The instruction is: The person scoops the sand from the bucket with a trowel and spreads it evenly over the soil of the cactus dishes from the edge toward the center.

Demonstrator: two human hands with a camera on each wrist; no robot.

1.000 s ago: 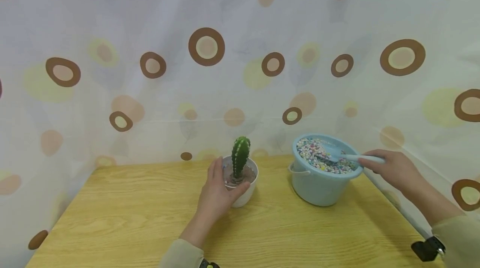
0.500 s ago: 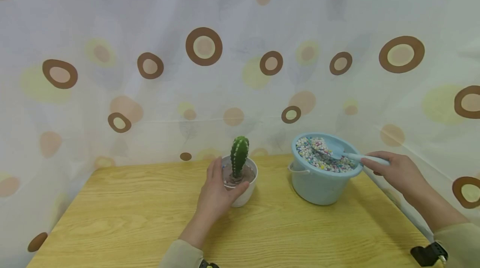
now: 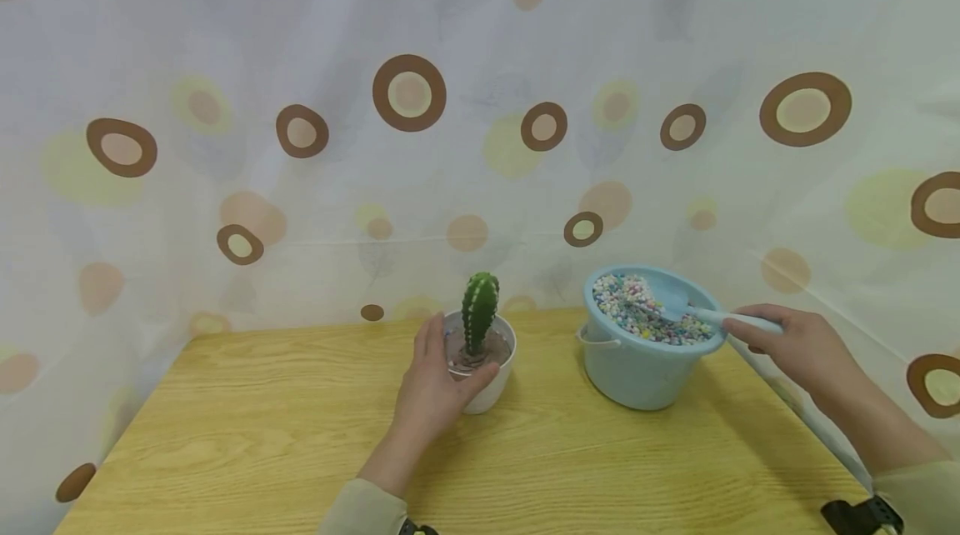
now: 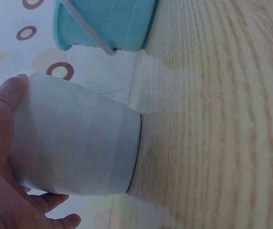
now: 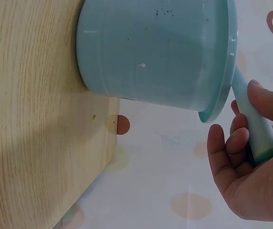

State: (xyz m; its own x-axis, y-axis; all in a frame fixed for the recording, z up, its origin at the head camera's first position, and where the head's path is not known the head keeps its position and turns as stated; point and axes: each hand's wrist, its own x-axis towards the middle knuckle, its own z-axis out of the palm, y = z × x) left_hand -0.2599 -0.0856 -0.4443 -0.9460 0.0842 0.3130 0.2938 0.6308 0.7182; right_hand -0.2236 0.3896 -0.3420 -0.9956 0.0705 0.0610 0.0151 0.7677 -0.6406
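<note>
A green cactus [image 3: 480, 312] stands in a white pot [image 3: 486, 377] near the back of the wooden table [image 3: 285, 427]. My left hand [image 3: 435, 381] curls round the pot's left side; in the left wrist view the thumb and fingers wrap the white pot [image 4: 77, 138]. To the right sits a light blue bucket [image 3: 637, 368] filled with coloured pebbles [image 3: 637, 310]. My right hand [image 3: 787, 343] grips the handle of a light blue scoop [image 3: 693, 312] whose blade lies in the pebbles. The right wrist view shows the fingers round the scoop handle [image 5: 253, 126] beside the bucket [image 5: 155, 52].
A curtain with brown and yellow circles [image 3: 412, 93] hangs close behind and around the table. The table's right edge [image 3: 795, 427] runs just beside the bucket. A black strap [image 3: 855, 514] sits on my right wrist.
The scoop's blade has shifted from the middle of the pebbles toward the bucket's back, and my right hand has drawn slightly right. The left hand has stayed on the pot.
</note>
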